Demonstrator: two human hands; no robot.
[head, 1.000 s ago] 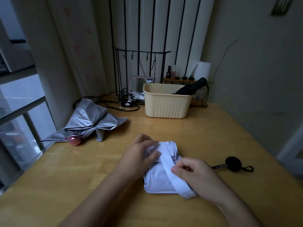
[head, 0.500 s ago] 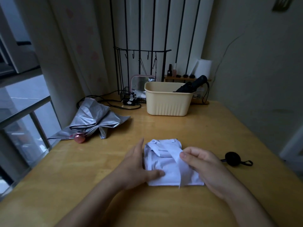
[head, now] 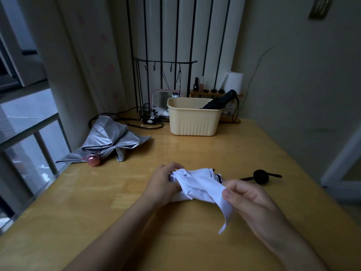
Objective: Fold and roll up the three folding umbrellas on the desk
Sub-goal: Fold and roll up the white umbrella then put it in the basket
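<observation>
The left hand (head: 166, 184) is clamping the white umbrella (head: 197, 184) on the worktop (head: 195, 153), its long axis running 9 to 3 o'clock, while the right hand (head: 248, 200), nearer at 4 o'clock, is pinching its strap (head: 224, 208) taut.

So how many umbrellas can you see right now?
3: white umbrella in both hands, silver umbrella by the window, black umbrella in the basket.
</observation>
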